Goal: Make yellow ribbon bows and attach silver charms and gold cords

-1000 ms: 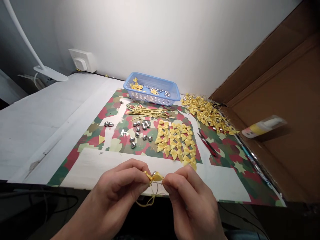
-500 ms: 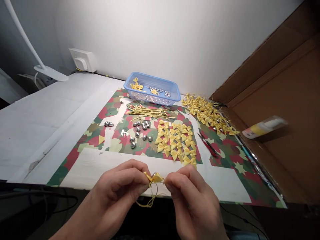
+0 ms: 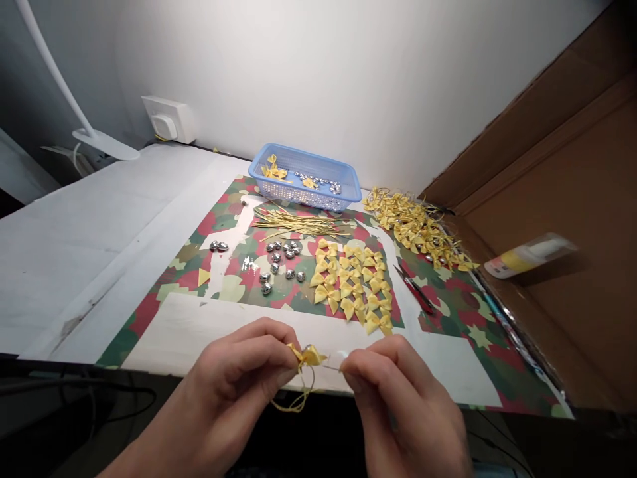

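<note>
Pinched in my left hand (image 3: 243, 378) is a yellow ribbon bow (image 3: 312, 357), with a silver bell (image 3: 309, 348) partly showing behind it. A looped yellow cord (image 3: 298, 401) hangs below the bow. My right hand (image 3: 405, 398) is to the right of the bow, its thumb and forefinger closed on a thin strand (image 3: 332, 367) that stretches toward the bow. Whether the strand is thread, cord end or wire I cannot tell. Beyond the hands lie rows of yellow bows (image 3: 352, 289), loose silver bells (image 3: 275, 257) and a bundle of gold cords (image 3: 298, 223).
A blue basket (image 3: 304, 189) with bows and bells stands against the wall. Right of it is a heap of corded bows (image 3: 415, 226). Small dark snips (image 3: 415, 290) lie beside the bow rows. A bottle (image 3: 527, 256) stands by the cardboard wall (image 3: 562, 199).
My right hand has moved a little to the right, away from the bow, and more of the thin strand shows. My left hand keeps its pinch on the bow.
</note>
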The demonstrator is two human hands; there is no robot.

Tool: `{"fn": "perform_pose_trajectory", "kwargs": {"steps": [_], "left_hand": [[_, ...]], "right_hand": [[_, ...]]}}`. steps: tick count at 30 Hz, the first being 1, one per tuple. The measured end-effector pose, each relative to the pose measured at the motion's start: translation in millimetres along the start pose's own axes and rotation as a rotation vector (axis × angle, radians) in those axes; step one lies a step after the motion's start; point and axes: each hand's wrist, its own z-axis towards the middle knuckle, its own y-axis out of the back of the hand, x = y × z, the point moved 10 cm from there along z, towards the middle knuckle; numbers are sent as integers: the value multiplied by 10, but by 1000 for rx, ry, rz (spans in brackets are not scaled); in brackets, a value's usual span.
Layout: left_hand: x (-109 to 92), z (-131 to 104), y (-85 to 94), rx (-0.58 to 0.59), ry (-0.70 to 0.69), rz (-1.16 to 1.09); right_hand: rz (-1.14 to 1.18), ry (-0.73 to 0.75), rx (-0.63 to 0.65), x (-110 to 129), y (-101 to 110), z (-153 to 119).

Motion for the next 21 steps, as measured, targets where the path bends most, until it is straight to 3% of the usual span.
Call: {"fn": "perform_pose_trajectory", "kwargs": {"steps": [11, 21], "left_hand": [[-138, -3, 10, -59, -142, 113], [-126, -15, -1, -37, -170, 140]], "right_hand": [[4, 58, 64, 52, -126, 28], [28, 39, 74, 33, -108, 23]]}}
